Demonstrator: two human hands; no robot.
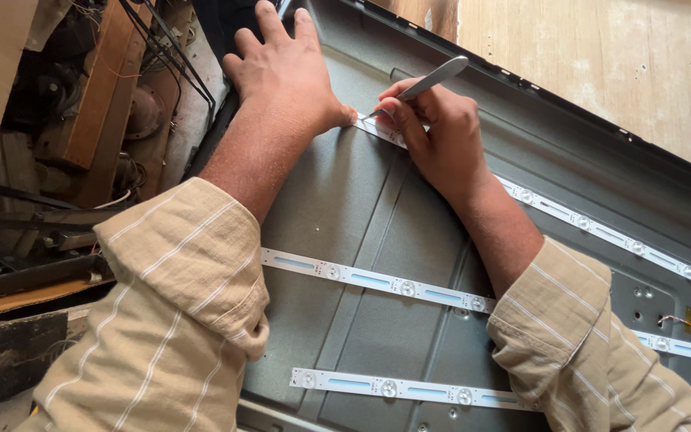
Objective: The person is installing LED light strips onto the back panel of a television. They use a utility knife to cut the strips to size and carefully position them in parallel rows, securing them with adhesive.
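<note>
Head view, item one: grey metal back panel (377,200) of a flat screen, lying open and carrying three white light strips, the upper strip (601,232) running toward the panel's right edge, the middle strip (377,280) and lower strip (385,388) nearer the near edge. Item two: left hand (281,72), flat and open, holding nothing, thumb pressed on the upper strip's left end, seemingly to steady it. Item three: right hand (433,136), fingers closed on a slim metal tool (429,80) held pen-fashion, tip at that same strip end beside the thumb; clutter and cables (81,120) beyond the panel's left edge.
</note>
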